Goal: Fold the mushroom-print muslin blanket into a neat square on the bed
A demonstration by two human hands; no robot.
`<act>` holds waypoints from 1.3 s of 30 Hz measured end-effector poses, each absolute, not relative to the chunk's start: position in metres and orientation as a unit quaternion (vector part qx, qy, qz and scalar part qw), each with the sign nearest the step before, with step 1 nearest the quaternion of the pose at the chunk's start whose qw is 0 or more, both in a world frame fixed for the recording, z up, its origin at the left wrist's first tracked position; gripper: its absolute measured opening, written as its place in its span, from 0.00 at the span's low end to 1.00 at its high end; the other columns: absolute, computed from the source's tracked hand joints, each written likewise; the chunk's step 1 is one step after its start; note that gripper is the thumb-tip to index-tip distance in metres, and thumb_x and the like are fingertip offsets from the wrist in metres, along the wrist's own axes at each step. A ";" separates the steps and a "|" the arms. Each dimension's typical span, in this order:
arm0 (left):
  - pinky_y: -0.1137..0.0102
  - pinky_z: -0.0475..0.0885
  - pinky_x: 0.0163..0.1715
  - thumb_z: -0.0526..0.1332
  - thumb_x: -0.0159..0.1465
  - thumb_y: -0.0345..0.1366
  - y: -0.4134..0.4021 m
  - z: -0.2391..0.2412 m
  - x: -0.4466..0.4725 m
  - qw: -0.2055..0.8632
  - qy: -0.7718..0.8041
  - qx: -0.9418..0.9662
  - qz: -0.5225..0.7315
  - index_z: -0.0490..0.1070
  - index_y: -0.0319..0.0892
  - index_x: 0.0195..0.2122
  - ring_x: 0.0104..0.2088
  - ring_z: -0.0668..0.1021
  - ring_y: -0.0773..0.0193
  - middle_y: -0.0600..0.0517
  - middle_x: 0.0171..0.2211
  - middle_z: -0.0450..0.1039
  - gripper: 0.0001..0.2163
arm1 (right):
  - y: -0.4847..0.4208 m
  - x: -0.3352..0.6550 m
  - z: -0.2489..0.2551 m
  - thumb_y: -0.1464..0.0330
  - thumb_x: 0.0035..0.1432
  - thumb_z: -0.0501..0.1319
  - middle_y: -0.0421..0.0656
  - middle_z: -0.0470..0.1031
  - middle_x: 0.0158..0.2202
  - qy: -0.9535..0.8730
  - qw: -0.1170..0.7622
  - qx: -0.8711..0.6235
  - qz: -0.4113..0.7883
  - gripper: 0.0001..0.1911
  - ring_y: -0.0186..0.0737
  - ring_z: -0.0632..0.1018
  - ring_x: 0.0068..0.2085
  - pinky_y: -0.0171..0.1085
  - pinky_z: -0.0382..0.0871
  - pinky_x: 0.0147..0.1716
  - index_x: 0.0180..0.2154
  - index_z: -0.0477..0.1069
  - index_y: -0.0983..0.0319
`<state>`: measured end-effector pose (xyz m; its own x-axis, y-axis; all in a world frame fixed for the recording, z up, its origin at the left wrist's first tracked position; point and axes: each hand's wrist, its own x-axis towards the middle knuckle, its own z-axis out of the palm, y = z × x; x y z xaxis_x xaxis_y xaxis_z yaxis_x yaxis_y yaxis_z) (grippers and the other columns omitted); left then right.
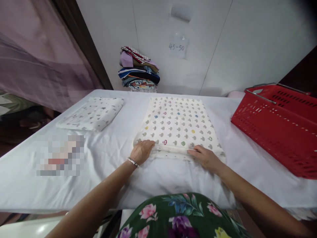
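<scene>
A folded cream cloth with small mushroom prints (177,124) lies on the white-covered table (111,148) in front of me. My left hand (142,151) rests on its near left corner, fingers curled over the edge, with a bracelet on the wrist. My right hand (204,157) lies at the near right edge, fingers pressed together along the fold and pinching it. Both hands touch the cloth's near hem.
A second folded white printed cloth (92,113) lies at the left. A red plastic basket (279,124) stands at the right. A stack of folded clothes (138,71) sits against the back wall under a note reading 45-50. A pink curtain (37,56) hangs left.
</scene>
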<state>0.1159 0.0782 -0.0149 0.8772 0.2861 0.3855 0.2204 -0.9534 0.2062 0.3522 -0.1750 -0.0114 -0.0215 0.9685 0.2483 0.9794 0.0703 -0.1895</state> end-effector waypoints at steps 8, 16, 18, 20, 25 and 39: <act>0.67 0.69 0.35 0.48 0.66 0.34 0.081 -0.020 0.117 0.087 0.114 0.962 0.234 0.66 0.40 0.41 0.34 0.77 0.63 0.48 0.34 0.74 0.10 | -0.173 0.352 -0.019 0.66 0.62 0.48 0.45 0.72 0.35 -0.701 0.156 -0.689 -0.094 0.17 0.39 0.73 0.33 0.36 0.68 0.30 0.53 0.61 0.59; 0.66 0.69 0.36 0.48 0.65 0.34 0.080 -0.019 0.113 0.083 0.083 0.964 0.238 0.66 0.41 0.39 0.35 0.75 0.63 0.49 0.33 0.73 0.09 | -0.175 0.354 -0.024 0.68 0.62 0.48 0.44 0.73 0.33 -0.688 0.133 -0.708 -0.085 0.15 0.37 0.73 0.31 0.35 0.66 0.28 0.48 0.65 0.58; 0.66 0.69 0.37 0.49 0.65 0.35 0.080 -0.017 0.111 0.090 0.066 0.967 0.231 0.67 0.41 0.39 0.37 0.75 0.63 0.49 0.34 0.72 0.09 | -0.176 0.355 -0.026 0.68 0.62 0.48 0.44 0.73 0.34 -0.683 0.131 -0.714 -0.079 0.15 0.38 0.73 0.33 0.35 0.66 0.30 0.49 0.65 0.57; 0.65 0.69 0.39 0.52 0.64 0.39 0.079 -0.015 0.109 0.093 0.046 0.971 0.216 0.66 0.41 0.40 0.39 0.74 0.61 0.48 0.37 0.72 0.10 | -0.176 0.356 -0.028 0.68 0.62 0.47 0.44 0.74 0.36 -0.684 0.132 -0.714 -0.070 0.16 0.39 0.74 0.35 0.36 0.67 0.32 0.50 0.64 0.57; 0.63 0.68 0.40 0.55 0.62 0.44 0.075 -0.013 0.108 0.063 0.011 0.980 0.190 0.66 0.40 0.42 0.40 0.73 0.59 0.45 0.41 0.70 0.14 | -0.175 0.355 -0.025 0.71 0.61 0.48 0.45 0.75 0.38 -0.692 0.113 -0.709 -0.069 0.17 0.40 0.75 0.36 0.37 0.67 0.33 0.50 0.64 0.59; 0.67 0.65 0.34 0.50 0.63 0.30 0.075 -0.004 0.112 -0.038 0.016 0.977 0.208 0.71 0.42 0.30 0.31 0.71 0.65 0.51 0.29 0.71 0.11 | -0.169 0.345 -0.012 0.75 0.59 0.49 0.47 0.73 0.38 -0.724 0.121 -0.669 -0.119 0.13 0.41 0.71 0.37 0.39 0.66 0.35 0.39 0.70 0.61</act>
